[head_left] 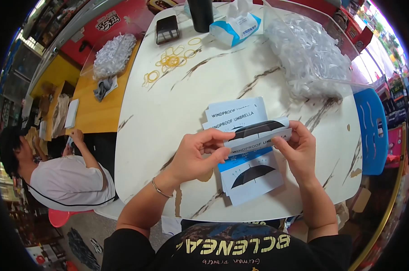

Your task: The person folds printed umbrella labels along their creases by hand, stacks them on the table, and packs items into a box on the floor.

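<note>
- Two hands are working over the counter (200,86), and both are grasping one bent paper (258,137).
- The left hand (199,151) is pinching one end with its thumb and fingers.
- The right hand (298,149) is pressing the other end with its thumb, and its fingers are curling behind.
- The bent paper is sitting between the hands, above other papers, and it is showing one black umbrella picture.
- Just past the hands, at least two papers (234,113) are lying in a messy stack; I am not seeing every edge, so I cannot tell how many.
- Just below the hands, one umbrella sheet (254,180) is lying on top. The hands and the bent paper are hiding some of it.
- Ahead of the left hand, many yellow rubber bands (172,61) are lying in a tangle, too mixed to count.
- Farther that way, one flat black thing (167,30), like a phone, is resting.
- Far ahead of both hands, one black bottle (201,16) is standing beside one tissue pack (236,30).
- Ahead of the right hand, one clear tub is holding a big heap of clear plastic (306,54).
- Right of the right hand, one blue stool (371,131) is standing.
- Well left of the left hand, one other person (69,178) is sitting by a yellow counter (96,124).
</note>
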Action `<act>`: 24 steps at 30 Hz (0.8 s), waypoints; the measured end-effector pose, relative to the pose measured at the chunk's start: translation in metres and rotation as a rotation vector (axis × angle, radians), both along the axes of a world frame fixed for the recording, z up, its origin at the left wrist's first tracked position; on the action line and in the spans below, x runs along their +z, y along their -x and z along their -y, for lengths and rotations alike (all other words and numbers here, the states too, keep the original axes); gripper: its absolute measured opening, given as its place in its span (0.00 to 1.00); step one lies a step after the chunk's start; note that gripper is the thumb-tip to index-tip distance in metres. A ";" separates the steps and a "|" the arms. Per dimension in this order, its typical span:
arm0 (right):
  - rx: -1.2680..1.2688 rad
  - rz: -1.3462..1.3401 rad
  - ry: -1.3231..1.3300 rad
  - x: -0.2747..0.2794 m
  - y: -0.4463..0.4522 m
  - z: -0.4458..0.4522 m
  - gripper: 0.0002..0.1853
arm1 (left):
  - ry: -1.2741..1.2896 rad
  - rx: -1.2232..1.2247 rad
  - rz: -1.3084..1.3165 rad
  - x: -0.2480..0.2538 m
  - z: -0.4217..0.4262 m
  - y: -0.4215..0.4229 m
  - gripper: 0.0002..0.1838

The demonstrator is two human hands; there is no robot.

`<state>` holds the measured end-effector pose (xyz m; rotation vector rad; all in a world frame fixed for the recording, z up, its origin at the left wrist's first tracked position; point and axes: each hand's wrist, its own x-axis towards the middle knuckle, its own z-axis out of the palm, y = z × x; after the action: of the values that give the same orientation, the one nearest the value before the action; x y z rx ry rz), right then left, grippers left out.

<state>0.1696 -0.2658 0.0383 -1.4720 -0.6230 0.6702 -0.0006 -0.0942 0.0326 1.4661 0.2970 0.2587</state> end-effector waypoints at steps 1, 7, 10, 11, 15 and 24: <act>0.002 -0.002 0.002 0.000 0.000 0.000 0.14 | 0.004 0.002 -0.004 0.001 0.000 -0.001 0.15; 0.001 -0.027 0.007 0.002 0.002 -0.001 0.13 | 0.004 -0.004 -0.001 -0.003 -0.001 0.000 0.13; 0.004 -0.015 0.025 0.003 0.002 0.000 0.13 | -0.002 -0.015 0.011 -0.004 -0.001 0.001 0.13; 0.008 -0.004 0.021 0.002 0.001 0.000 0.14 | -0.003 -0.018 0.016 -0.005 -0.001 0.001 0.13; 0.016 0.022 0.005 0.000 -0.001 0.001 0.14 | 0.006 -0.021 0.030 -0.005 -0.001 0.000 0.12; 0.025 0.037 -0.009 0.000 -0.001 0.001 0.13 | 0.049 -0.029 0.046 -0.004 -0.001 0.000 0.12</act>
<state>0.1708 -0.2670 0.0385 -1.4730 -0.6728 0.6598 -0.0008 -0.0929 0.0281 1.4128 0.2428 0.2596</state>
